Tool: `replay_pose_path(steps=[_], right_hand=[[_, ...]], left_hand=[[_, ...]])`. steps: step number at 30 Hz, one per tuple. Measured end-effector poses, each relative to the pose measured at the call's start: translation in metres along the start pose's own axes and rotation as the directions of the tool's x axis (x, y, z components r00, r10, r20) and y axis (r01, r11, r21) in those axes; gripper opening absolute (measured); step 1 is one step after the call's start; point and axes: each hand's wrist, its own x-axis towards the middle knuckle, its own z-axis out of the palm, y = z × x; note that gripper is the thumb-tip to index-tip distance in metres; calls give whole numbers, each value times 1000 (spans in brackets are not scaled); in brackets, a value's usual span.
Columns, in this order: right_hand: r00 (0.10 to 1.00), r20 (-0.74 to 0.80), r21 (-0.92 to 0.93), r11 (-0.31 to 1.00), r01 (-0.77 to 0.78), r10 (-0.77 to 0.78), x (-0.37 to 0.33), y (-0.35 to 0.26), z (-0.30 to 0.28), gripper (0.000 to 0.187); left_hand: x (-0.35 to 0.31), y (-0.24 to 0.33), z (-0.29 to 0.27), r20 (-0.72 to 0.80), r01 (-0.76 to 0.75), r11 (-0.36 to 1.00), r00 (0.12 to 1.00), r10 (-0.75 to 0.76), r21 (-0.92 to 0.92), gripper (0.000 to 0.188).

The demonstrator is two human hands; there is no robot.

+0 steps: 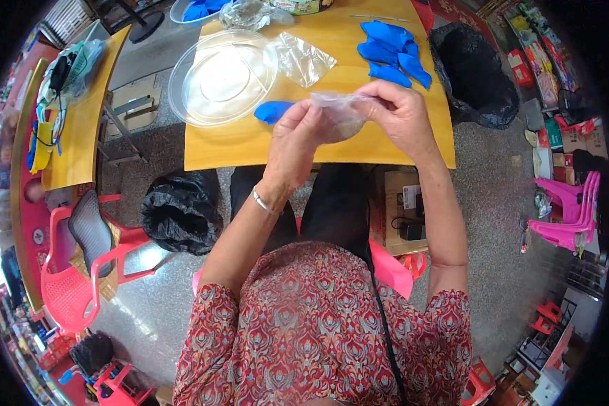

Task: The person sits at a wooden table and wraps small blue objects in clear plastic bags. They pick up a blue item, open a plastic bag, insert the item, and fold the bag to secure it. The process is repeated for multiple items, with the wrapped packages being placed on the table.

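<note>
Head view: at upper centre, thin clear plastic (343,124) is pinched by left hand (294,140) and right hand (400,120), and should be handled gently.

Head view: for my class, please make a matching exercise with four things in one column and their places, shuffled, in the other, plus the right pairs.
Things
1. clear plastic bag
2. round clear container
3. cluster of blue pieces
4. pinkish-red armchair

Places
A. on the right part of the yellow table
B. on the floor, at the left of the view
C. held between the left hand and the right hand
D. on the left part of the yellow table

Right pairs: 1-C; 2-D; 3-A; 4-B
</note>
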Motion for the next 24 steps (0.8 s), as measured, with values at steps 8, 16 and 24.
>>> replay_pose_path(steps=[8, 16, 24], right_hand=[[997, -13, 277, 958, -66, 72, -10, 24, 1, 30], [933, -10, -343, 877, 335, -360, -1, -9, 18, 19], [948, -196, -102, 967, 235, -251, -7, -7, 30, 11]], left_hand=[[-2, 8, 5, -2, 52, 945, 998, -56, -323, 32], [-1, 15, 6, 15, 31, 935, 1000, -27, -352, 35], [-7, 8, 3, 145, 129, 916, 986, -78, -381, 54]])
